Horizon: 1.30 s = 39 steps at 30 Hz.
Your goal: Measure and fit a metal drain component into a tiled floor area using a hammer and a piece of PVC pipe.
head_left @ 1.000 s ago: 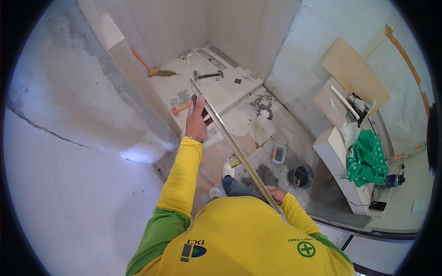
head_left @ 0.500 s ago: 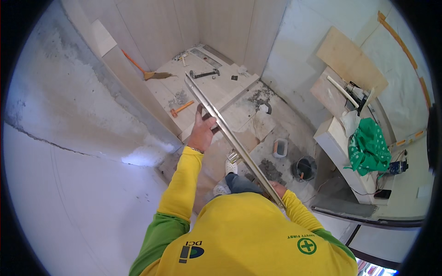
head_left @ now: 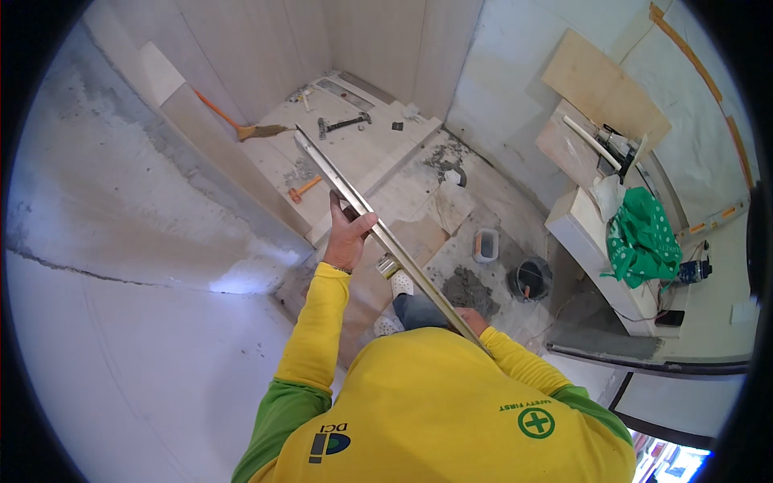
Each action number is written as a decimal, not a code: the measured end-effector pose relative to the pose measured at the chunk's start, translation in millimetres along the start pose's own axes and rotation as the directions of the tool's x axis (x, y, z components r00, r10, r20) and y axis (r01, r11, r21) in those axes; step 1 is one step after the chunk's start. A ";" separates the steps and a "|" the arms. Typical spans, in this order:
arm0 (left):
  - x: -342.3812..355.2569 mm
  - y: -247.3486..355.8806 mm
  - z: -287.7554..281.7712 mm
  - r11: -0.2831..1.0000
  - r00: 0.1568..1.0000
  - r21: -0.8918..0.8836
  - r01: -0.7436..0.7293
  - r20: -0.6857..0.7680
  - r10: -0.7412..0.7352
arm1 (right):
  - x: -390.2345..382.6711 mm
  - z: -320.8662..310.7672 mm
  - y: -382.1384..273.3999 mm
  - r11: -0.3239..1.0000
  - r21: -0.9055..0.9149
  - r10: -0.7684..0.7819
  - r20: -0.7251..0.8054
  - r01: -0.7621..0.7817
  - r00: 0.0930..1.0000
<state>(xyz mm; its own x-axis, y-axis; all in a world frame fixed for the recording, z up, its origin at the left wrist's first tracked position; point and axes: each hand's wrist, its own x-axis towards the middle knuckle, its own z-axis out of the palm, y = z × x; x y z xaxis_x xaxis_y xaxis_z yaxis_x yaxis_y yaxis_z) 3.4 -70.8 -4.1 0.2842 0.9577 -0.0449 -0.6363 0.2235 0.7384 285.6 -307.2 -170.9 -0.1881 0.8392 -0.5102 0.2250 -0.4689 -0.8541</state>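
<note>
A long metal bar, like a channel profile or straightedge (head_left: 408,259), slants across in front of me, its far end up and to the left. Partway along it my left hand (head_left: 348,235) is closed, with the thumb on top and fingers below. My right hand (head_left: 473,320) grips the bar low, close to my body; its fingers are mostly hidden. Beside the bar's middle, just above my shoe, shows a small shiny metal piece (head_left: 388,266); whether it joins the bar I cannot tell.
On the raised tiled floor lie an orange-handled hammer (head_left: 305,189), a black tool (head_left: 345,123) and a broom (head_left: 262,131). Right of my feet are wet mortar (head_left: 469,294), a bucket (head_left: 531,279) and a plastic tub (head_left: 485,245). A green bag (head_left: 642,241) rests on the right ledge.
The bar has shifted left with both hands still on it. My left thumb now lies across its top. The view has tilted slightly, so the surroundings sit a little higher.
</note>
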 end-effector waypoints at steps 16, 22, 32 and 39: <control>65.2 -2.2 -46.2 0.982 0.996 -0.167 0.092 -0.003 -0.094 | 55.7 -8.3 -105.6 0.943 -0.327 0.017 -0.133 -0.060 0.991; 158.8 -23.7 -91.1 0.989 0.978 -0.047 0.143 -0.147 -0.148 | 142.5 -35.1 -134.0 0.940 -0.260 0.191 -0.132 -0.220 0.973; 304.2 -36.9 -233.4 -0.129 0.707 0.879 0.459 -0.450 -0.546 | 369.9 -168.8 -172.2 0.914 -0.400 -0.055 0.048 0.069 0.997; 350.5 -6.2 -227.5 -0.092 0.703 0.707 0.701 -0.707 -0.072 | 487.8 -242.4 -184.2 0.421 -0.903 -0.078 0.057 0.085 0.995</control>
<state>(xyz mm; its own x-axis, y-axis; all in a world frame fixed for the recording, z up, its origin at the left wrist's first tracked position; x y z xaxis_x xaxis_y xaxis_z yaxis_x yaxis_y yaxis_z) -56.1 304.7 -177.5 -0.2614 0.7856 -0.5608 0.7647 0.5231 0.3763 384.1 255.3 -238.1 -0.2597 0.8560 -0.4470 0.9422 0.1230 -0.3118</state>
